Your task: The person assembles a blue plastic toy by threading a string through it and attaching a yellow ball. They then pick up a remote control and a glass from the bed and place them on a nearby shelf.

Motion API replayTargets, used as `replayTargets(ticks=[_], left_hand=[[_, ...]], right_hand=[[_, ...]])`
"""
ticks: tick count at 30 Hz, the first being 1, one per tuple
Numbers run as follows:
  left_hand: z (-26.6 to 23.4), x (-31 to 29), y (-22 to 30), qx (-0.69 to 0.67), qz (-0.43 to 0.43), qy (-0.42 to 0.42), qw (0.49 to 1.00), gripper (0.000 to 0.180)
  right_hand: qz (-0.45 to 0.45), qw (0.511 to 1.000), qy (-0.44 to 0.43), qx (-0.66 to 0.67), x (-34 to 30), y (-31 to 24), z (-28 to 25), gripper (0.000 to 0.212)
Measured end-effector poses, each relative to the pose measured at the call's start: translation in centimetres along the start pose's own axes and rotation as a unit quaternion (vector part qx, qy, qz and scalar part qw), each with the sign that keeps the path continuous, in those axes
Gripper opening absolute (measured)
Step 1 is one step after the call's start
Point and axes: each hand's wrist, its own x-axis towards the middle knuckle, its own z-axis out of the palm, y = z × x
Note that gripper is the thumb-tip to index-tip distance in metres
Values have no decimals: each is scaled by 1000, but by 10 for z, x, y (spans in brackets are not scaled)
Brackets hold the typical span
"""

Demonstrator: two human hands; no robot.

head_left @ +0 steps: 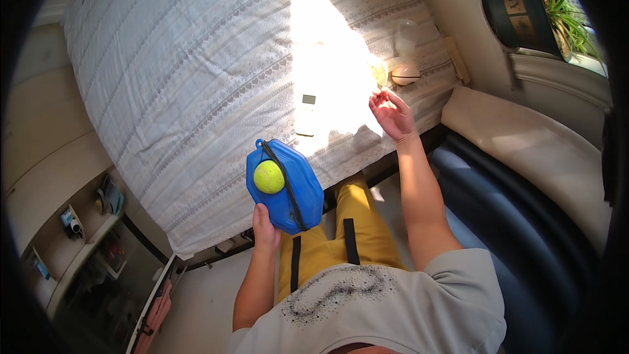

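Observation:
My left hand (pixel 263 225) grips the lower left edge of a blue plastic tennis trainer base (pixel 300 187), thumb on its top face. A yellow-green tennis ball (pixel 268 177) rests on the base, and a black elastic cord (pixel 286 180) runs across it. Out over the sunlit bed, my right hand (pixel 392 115) has its palm partly turned up and its fingers curled together. Glare hides what they may hold. Just beyond the fingertips is a pale yellow roundish thing (pixel 378 71), washed out by light.
A white patterned cover (pixel 190 92) spreads over the bed, with a white handheld device with a small screen (pixel 305 117) on it. Beside the yellow thing sits a pale domed object (pixel 406 74). A potted plant (pixel 527 16) stands at the window; open shelves (pixel 72 242) are at left.

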Motion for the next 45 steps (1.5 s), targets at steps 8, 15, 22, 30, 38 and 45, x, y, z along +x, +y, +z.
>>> replayTargets(ticks=[8, 15, 22, 30, 38, 45], left_hand=[[22, 10, -4, 6, -22, 9, 1000, 56], [40, 9, -21, -7, -21, 38, 999, 53], [33, -1, -25, -70, -3, 64, 995, 56], [6, -18, -14, -116, 43, 100, 987, 53], [-12, -47, -20, -145, 54, 138, 978, 65], [-55, -86, -12, -252, 105, 224, 935, 52]], right_hand=[[-204, 445, 414, -768, 97, -136, -32, 59], [16, 482, 386, -786, 137, -130, -20, 49], [-168, 416, -23, -894, 90, -96, -2, 42], [283, 650, 29, -705, 72, 61, -8, 46], [328, 783, 41, -526, 148, 91, -77, 38], [220, 711, -45, -666, 132, 107, -4, 32]])
